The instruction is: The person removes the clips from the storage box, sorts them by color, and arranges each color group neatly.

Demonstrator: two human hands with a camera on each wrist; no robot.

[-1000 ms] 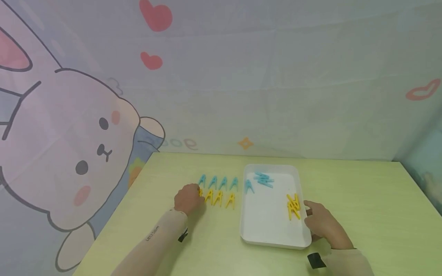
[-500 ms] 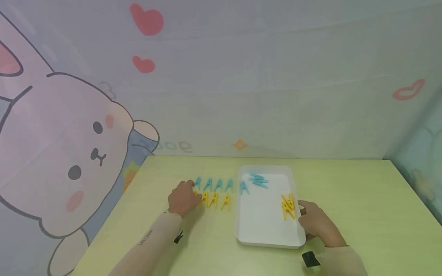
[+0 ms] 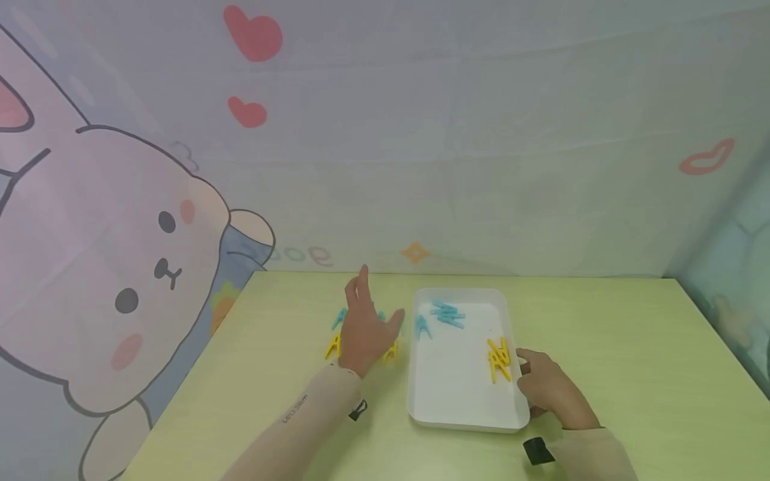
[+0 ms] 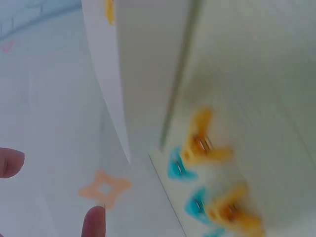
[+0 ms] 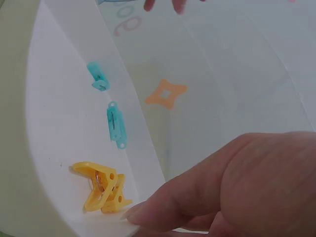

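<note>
The left hand [image 3: 368,337], fingers spread, hovers over yellow clothespins [image 4: 190,154], likely light, stiff-sprung and best pinched by the legs, beside the white tray [image 3: 463,401] whose rim the right hand [image 3: 555,389] grips.

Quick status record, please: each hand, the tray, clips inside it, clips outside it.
Left hand: fingers extended, no clip seen in it
Right hand: gripping the tray by its right wall
Tray: white, on the table
Clips inside: blue clips toward far left, yellow clips by right wall
Clips outside: blue and yellow, left of tray, partly hidden
</note>
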